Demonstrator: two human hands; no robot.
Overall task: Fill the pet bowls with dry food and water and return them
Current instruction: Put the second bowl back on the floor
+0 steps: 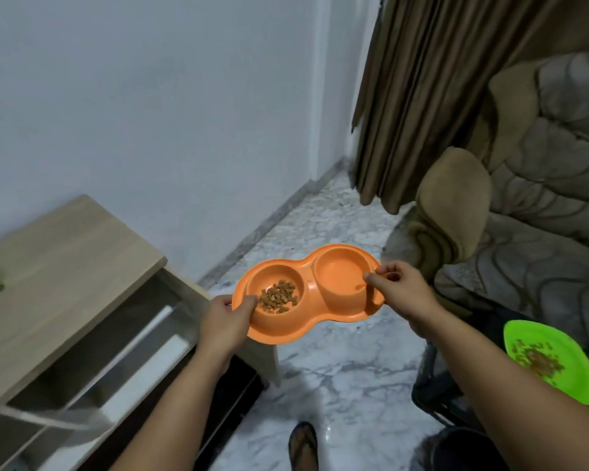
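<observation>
An orange double pet bowl (306, 321) is held level in the air above the marble floor. Its left cup holds a small heap of brown dry food (279, 296). Its right cup (339, 275) looks orange inside; whether it holds water I cannot tell. My left hand (227, 321) grips the bowl's left rim, thumb on top. My right hand (402, 290) pinches the right rim. A green bowl (575, 368) with dry food in it sits at the lower right, beside my right forearm.
A light wooden cabinet (65, 266) with open shelves stands at the left against the white wall. A padded brown-grey sofa (531, 198) fills the right, with brown curtains (422, 96) behind it. White marble floor (337, 385) lies between them. A sandalled foot (303, 443) shows at the bottom.
</observation>
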